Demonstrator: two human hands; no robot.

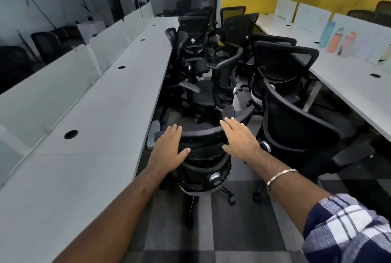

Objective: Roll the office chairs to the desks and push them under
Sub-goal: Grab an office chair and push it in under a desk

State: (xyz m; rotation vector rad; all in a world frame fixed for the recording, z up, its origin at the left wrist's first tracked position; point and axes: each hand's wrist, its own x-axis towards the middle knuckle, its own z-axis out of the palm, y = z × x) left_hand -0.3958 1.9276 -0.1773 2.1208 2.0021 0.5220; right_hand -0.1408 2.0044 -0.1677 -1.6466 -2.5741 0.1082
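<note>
- Two hands rest on the top of the nearest chair's backrest [203,135], which stands in the aisle just beside the long white bench on the left [101,114].
- Left hand [169,146] lies flat over the left end of the backrest rim, its fingers [174,129] straight and together, the thumb spread out to the right along the back of the frame; it is open, pressing rather than gripping.
- Right hand [239,135] lies on the right end of the same rim, fingers extended and slightly spread, tips reaching past the top edge; it too is open.
- Right wrist wears a thin metal bangle [281,175], and a blue-and-white checked sleeve [347,229] covers the upper forearm.
- Nearest chair faces away from the camera, toward the far end of the aisle; its grey armrest [153,133] is close to the left bench edge, and the seat is not under the bench.
- Beyond it, a second chair [211,91] stands turned sideways, seat toward the left bench.
- Right of the hands, another black chair [296,127] stands in the aisle near the bench on the right [349,80].
- More black chairs [194,36] crowd the aisle farther back.
- Coloured bottles [336,39] stand on the right bench beside white dividers.
- Floor is grey chequered carpet [239,231].
</note>
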